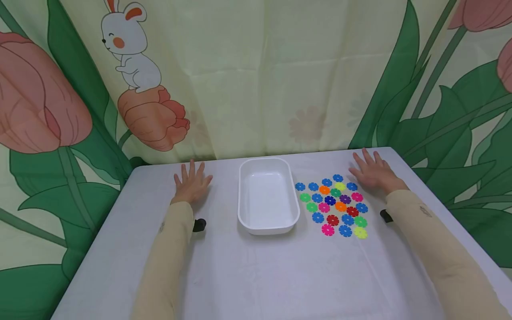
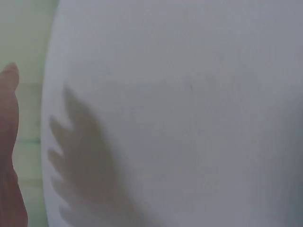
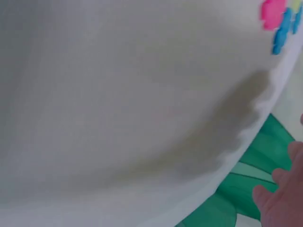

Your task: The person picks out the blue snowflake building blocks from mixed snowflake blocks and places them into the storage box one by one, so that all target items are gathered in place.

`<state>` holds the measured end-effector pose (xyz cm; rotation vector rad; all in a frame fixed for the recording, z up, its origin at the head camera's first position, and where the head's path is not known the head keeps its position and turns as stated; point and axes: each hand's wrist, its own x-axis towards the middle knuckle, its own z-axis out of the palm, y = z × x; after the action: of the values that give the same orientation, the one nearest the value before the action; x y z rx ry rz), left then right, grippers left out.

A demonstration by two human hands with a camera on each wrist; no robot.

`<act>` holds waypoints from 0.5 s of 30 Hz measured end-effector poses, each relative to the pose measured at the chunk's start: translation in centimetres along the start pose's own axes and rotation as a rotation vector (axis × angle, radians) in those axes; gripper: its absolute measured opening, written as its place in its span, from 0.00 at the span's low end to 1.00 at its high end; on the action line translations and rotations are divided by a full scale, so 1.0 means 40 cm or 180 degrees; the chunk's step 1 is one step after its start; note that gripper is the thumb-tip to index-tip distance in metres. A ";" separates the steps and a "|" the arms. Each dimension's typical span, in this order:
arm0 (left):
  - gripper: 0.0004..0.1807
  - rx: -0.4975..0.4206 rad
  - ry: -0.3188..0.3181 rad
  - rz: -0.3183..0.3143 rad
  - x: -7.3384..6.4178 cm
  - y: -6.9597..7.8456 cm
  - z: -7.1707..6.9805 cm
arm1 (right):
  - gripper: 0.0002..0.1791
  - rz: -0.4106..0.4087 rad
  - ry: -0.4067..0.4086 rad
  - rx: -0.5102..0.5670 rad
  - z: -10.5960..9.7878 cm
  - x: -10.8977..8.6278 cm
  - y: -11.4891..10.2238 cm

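A white rectangular tray point(image 1: 269, 226) with rounded corners stands near the table's middle, with nothing in it. To its right lie several flat, notched plastic discs point(image 1: 332, 220) in blue, green, pink, red, orange, yellow and purple. Left of the tray is my left hand point(image 1: 190, 184), fingers spread and holding nothing; its shadow falls on the cloth in the left wrist view. My right hand point(image 1: 374, 172), also spread and bare, is just beyond the discs' upper right edge. A pink disc point(image 3: 273, 13) shows at the corner of the right wrist view.
A white cloth covers the table point(image 1: 256, 275). Behind it hangs a curtain point(image 1: 240, 89) printed with tulips and a rabbit. Each wrist carries a small black device, such as the one at the left wrist point(image 1: 199, 225).
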<state>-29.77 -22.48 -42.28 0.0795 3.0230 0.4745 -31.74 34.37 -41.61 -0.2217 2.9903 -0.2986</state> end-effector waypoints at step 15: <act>0.26 -0.2249 0.0168 0.1002 -0.073 0.133 0.029 | 0.43 -0.0205 -0.0057 0.0522 -0.049 -0.060 -0.144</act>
<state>-26.56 -17.27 -41.52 0.4961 2.6983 1.5429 -28.90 29.52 -38.25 -0.3018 2.9252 -0.5428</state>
